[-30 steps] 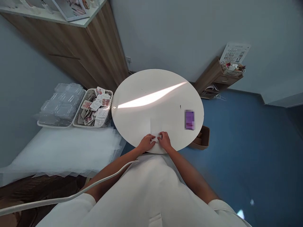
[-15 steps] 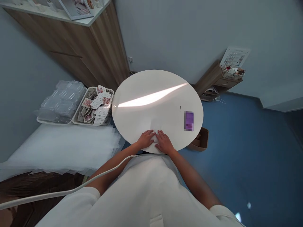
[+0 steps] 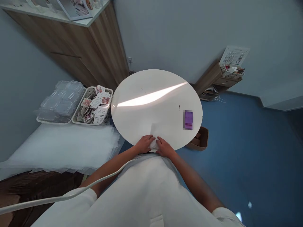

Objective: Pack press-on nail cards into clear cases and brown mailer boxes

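Note:
A small, thin, whitish sheet (image 3: 154,145) lies at the near edge of the round white table (image 3: 142,118). It looks bunched or folded at its near end, and a faint pale part stretches away from me. My left hand (image 3: 144,144) grips its left side with curled fingers. On the opposite side my right hand (image 3: 165,147) holds the sheet between bent fingers and thumb. Both hands rest at the table edge, close to my body. Whether the sheet is paper or plastic film I cannot tell.
A blurred purple item (image 3: 188,119) lies on the table's right. To the left stand a basket of printed cards (image 3: 100,113) and a tray of clear plastic boxes (image 3: 63,99), beside stacked translucent sheets (image 3: 71,145). An open cardboard box (image 3: 201,142) sits beyond the table's right edge. A white cable (image 3: 94,183) crosses my left arm.
Both hands have drawn back toward my body. The fingers, flatter on the sheet before, are now curled at its sides, and its near end looks raised or bunched.

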`<state>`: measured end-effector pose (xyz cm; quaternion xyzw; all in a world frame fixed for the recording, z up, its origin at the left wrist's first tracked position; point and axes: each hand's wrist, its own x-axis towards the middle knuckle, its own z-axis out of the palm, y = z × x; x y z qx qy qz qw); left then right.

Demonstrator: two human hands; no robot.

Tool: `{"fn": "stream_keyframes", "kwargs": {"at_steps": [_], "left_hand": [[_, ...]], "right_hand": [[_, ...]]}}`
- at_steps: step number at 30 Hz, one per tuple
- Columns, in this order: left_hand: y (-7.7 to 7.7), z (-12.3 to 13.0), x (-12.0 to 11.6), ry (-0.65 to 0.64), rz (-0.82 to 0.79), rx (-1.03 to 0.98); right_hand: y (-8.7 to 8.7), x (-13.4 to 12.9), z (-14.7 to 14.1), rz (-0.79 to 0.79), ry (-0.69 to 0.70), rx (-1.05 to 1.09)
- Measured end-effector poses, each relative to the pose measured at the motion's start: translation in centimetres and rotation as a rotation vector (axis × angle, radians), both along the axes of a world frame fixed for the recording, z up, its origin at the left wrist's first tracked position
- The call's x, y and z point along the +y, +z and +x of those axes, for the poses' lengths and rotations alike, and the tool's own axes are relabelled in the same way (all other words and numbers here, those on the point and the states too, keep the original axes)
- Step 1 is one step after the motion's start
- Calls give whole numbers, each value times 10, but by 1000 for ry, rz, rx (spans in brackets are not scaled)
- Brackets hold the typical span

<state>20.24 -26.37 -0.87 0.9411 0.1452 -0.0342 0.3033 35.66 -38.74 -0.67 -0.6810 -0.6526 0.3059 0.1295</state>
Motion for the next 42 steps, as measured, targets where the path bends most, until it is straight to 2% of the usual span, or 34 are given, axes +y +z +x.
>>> {"fn": "stream_keyframes", "kwargs": {"at_steps": [3,6,11,15,22,27,30,33,35,39,42], "left_hand": [[0,1,-1,12,-12,-24],[3,2,4,7,-69,-57],[9,3,12,76,-135,-99],[5,8,13,228,-208,-116],[-11,22,14,606,-343,-76],[-19,30,15,768,-309,-95],[-20,32,15,798,-290,-126],[-16,33,16,747,-296,-147],[-13,33,17,724,-292,-141],[-11,31,17,742,-279,-117],[-13,30,13,853,-309,-56]], "right_hand": [[4,3,-2,-34,-9,-26],[16,10,1,-68,13,-48],[28,24,14,-74,-28,39],[23,39,23,-56,-157,109],[7,58,24,-73,-439,212],[-5,57,17,15,-613,143],[-6,53,13,63,-557,47],[-5,48,11,51,-422,-26],[-5,45,11,45,-385,-36],[-7,38,13,45,-386,56],[-10,31,17,58,-455,192]]}}
